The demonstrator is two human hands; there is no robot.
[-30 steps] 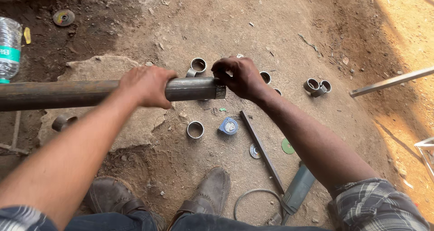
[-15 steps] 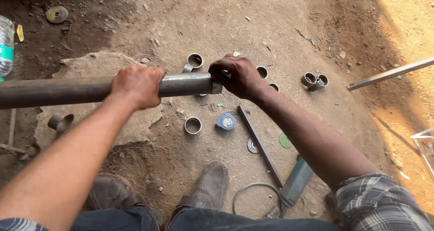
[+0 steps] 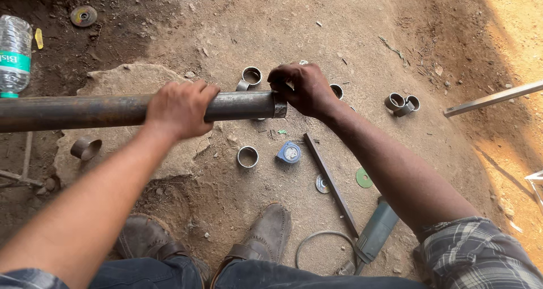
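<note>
A long dark steel pipe [image 3: 85, 111] runs horizontally from the left edge to the middle of the head view, above the dirt ground. My left hand [image 3: 180, 108] grips it from above near its right end. My right hand [image 3: 302, 88] is closed over the pipe's open end [image 3: 278, 104], fingers pinched at the rim; whatever they hold there is hidden. Short cut pipe rings [image 3: 248, 156] lie on the ground below and behind the pipe.
A blue tape measure [image 3: 289, 152], a flat metal bar [image 3: 331, 182], an angle grinder [image 3: 376, 230] with its cable, and grinding discs [image 3: 364, 177] lie by my shoes [image 3: 266, 232]. A plastic bottle [image 3: 14, 56] stands far left. A flat rock [image 3: 127, 77] sits under the pipe.
My view has shifted slightly. Both hands stay on the pipe; my right hand has settled more over the pipe's end.
</note>
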